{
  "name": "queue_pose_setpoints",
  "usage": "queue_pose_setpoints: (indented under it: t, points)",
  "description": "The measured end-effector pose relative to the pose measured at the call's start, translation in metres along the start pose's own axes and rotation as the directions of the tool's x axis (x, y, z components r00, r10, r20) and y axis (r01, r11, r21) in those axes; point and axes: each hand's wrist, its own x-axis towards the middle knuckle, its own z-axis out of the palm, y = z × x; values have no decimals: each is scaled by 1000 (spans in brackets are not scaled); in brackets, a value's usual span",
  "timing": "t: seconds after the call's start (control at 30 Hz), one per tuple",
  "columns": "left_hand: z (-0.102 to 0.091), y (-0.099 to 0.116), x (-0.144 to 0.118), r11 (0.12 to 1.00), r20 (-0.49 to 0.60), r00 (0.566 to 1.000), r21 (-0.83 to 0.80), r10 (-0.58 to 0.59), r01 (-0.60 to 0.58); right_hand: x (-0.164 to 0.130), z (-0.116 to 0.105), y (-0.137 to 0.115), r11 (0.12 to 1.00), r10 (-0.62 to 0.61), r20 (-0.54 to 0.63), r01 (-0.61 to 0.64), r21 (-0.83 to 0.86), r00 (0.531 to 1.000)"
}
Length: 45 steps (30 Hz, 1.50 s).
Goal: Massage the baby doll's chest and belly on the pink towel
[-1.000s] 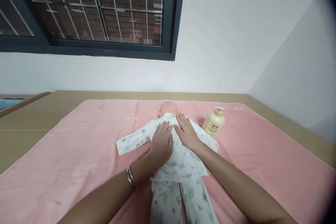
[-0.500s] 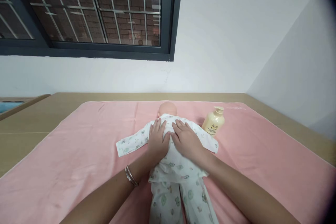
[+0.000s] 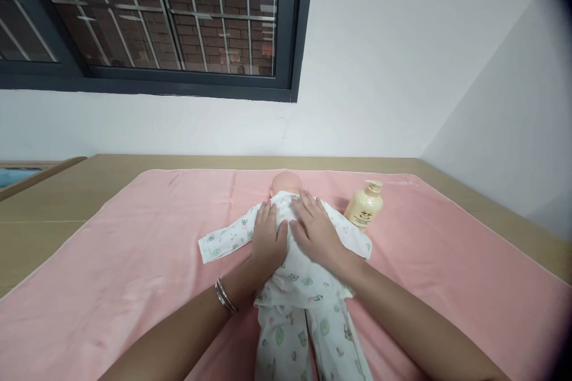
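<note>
A baby doll (image 3: 286, 181) lies with its head away from me, dressed in a white printed top (image 3: 297, 277) and matching trousers (image 3: 286, 339). The back of its bald head shows and its sleeves spread out to both sides. My left hand (image 3: 269, 238) rests flat on the left side of the doll's upper back, fingers stretched out. On the right side of the back lies my right hand (image 3: 318, 232), open, its fingertips near the doll's shoulder and neck. Neither hand grips anything. Two silver bangles (image 3: 224, 296) circle my left wrist.
A cream pump bottle (image 3: 364, 207) stands beside the doll's right-hand sleeve. Under everything spreads a pink sheet (image 3: 147, 256) on a wooden surface (image 3: 49, 232). Behind it rise a white wall (image 3: 357, 71) and a dark-framed barred window (image 3: 187, 86).
My right hand has slid slightly up towards the doll's neck and shoulder. My left hand stays almost in place on the back. The view has shifted a little.
</note>
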Motion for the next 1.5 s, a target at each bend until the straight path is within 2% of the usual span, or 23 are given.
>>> queue_pose_setpoints:
  t: [0.13, 0.3, 0.47, 0.67, 0.83, 0.93, 1.03, 1.1, 1.17, 1.23, 1.3, 1.33, 1.4, 1.43, 1.5]
  points:
    - [0, 0, 0, 1000, -13, 1000, -29, -2, 2, -1, 3, 1, 997, -21, 37, 18, 78, 999]
    - [1, -1, -2, 999, -17, 1000, -31, 8, -9, -2, 0, 1, 993, -34, -124, 48, 104, 992]
    - [2, -2, -1, 999, -32, 999, -31, 4, -5, -2, 8, 1, 987, -85, 0, 84, 134, 996]
    - [3, -5, -1, 999, -22, 999, 10, 47, -47, -4, -2, -3, 989, -82, -102, 93, 110, 991]
    - [3, -6, 2, 997, -10, 998, 35, 66, -66, -1, 18, 3, 995, -86, -22, 87, 49, 996]
    - [2, -7, 5, 995, 18, 997, 65, 81, -82, -3, 17, -1, 996, -82, 20, 83, -35, 996]
    - [0, -5, 6, 991, 35, 996, 105, 83, -87, -12, -8, -6, 981, -170, 134, 181, -74, 976]
    - [-3, 0, 5, 986, 55, 995, 147, 78, -85, -19, -36, -4, 966, -245, 258, 258, -20, 935]
    - [-7, 11, 3, 979, 93, 992, 180, 80, -96, -26, -68, 4, 964, -266, 367, 255, 80, 891]
    - [-14, 27, -1, 978, 176, 978, 154, 116, -144, -31, -101, 16, 973, -225, 410, 178, 149, 884]
    - [-23, 47, -1, 983, 267, 950, 44, 160, -178, -33, -129, 33, 981, -150, 362, 93, 170, 920]
    - [-26, 58, 1, 987, 284, 946, -38, 159, -154, -33, -141, 42, 988, -83, 320, 36, 151, 944]
    - [-28, 81, 11, 972, 268, 960, -235, 77, -12, -31, -158, 60, 991, 88, 205, -106, 79, 975]
    - [-25, 91, 18, 932, 262, 965, -350, 7, 88, -29, -164, 69, 983, 171, 145, -179, 39, 974]
    - [-12, 111, 38, 768, 331, 939, -576, -96, 281, -23, -168, 82, 957, 289, 55, -288, -27, 956]
